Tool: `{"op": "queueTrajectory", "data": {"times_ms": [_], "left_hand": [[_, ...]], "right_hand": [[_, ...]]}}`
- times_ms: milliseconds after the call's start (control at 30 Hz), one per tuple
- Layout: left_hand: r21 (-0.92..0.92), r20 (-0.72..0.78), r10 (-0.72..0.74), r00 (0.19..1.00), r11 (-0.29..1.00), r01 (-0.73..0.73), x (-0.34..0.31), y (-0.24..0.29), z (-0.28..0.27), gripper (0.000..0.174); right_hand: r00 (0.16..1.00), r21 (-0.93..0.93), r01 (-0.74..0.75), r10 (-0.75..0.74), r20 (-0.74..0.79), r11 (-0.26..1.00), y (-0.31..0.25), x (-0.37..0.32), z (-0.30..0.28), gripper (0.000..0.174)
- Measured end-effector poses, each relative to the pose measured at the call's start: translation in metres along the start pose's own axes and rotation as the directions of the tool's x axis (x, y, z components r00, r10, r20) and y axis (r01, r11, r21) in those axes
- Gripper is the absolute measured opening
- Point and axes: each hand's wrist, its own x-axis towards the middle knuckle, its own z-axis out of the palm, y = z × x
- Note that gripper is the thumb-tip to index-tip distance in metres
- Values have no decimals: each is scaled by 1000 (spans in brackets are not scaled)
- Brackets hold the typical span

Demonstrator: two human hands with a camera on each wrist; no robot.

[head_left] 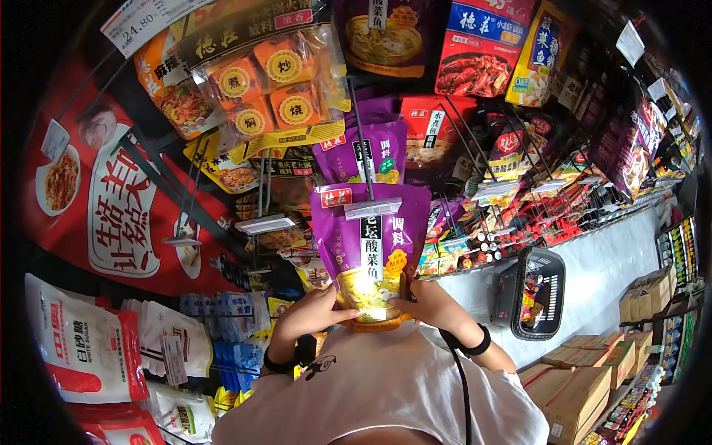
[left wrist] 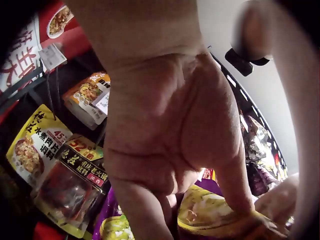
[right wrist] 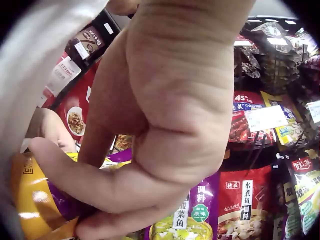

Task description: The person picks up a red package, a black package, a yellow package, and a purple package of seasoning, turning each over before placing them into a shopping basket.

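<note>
A purple seasoning pouch (head_left: 345, 248) with a yellow lower part stands upright before the person's chest in the head view. The left hand (head_left: 315, 310) grips its lower left edge, thumb across the front. On the other side the right hand (head_left: 439, 305) holds the lower right edge, its thumb also on the front. A price tag holder (head_left: 372, 208) overlaps the top of the pouch. In the left wrist view the palm (left wrist: 165, 120) covers much of the pouch. The right wrist view shows curled fingers (right wrist: 110, 187) at the pouch's yellow part (right wrist: 37, 200).
More pouches hang on hooks around, including a purple one (head_left: 361, 152) behind and a red one (head_left: 437, 130) beside it. Metal hook rods jut out. Sugar bags (head_left: 81, 337) fill the lower left. A black basket (head_left: 555, 297) stands on the floor near cardboard boxes (head_left: 571, 393).
</note>
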Motion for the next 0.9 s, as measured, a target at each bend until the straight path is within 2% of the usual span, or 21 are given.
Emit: {"op": "queueTrajectory", "data": {"times_ms": [33, 167, 267, 333, 467, 567, 633, 700, 733, 833, 900], "left_hand": [[-4, 0, 0, 1000, 1000, 0, 0, -2, 0, 74], [-10, 37, -48, 998, 999, 49, -2, 7, -4, 74], [59, -33, 15, 999, 998, -13, 3, -15, 7, 71], [-24, -8, -16, 1000, 1000, 16, 4, -11, 3, 68], [-156, -22, -15, 1000, 988, 11, 13, -19, 7, 63], [-171, -140, 114, 984, 976, -137, 25, -42, 21, 72], [-267, -133, 79, 988, 957, -113, 27, -35, 17, 66], [-296, -67, 10, 998, 955, -30, 30, -39, 16, 62], [-440, -84, 37, 996, 895, -71, 36, -49, 23, 55], [-416, -181, 74, 981, 898, -145, 38, -45, 23, 53], [-356, -130, 38, 991, 931, -82, 36, -34, 17, 61]], "right_hand": [[1000, -9, -14, 14, 2, 1000, 0, 0, 0, 43], [991, -131, 91, -103, -88, 987, 20, 8, 9, 35], [979, -136, 138, -156, -130, 981, 28, 12, 14, 31], [960, -119, 190, -210, -185, 975, 37, 17, 21, 31], [973, -71, 93, -105, -205, 993, 28, 13, 18, 32], [984, -71, -11, -2, -179, 997, 17, 12, 11, 33], [981, -102, -59, 39, -192, 993, 13, 13, 10, 34], [969, -137, 4, -38, -242, 991, 19, 18, 15, 36], [962, -156, 33, -74, -264, 987, 23, 20, 18, 37], [953, -142, 41, -82, -292, 989, 30, 24, 25, 37], [935, -163, 82, -133, -329, 983, 23, 21, 21, 36]]}}
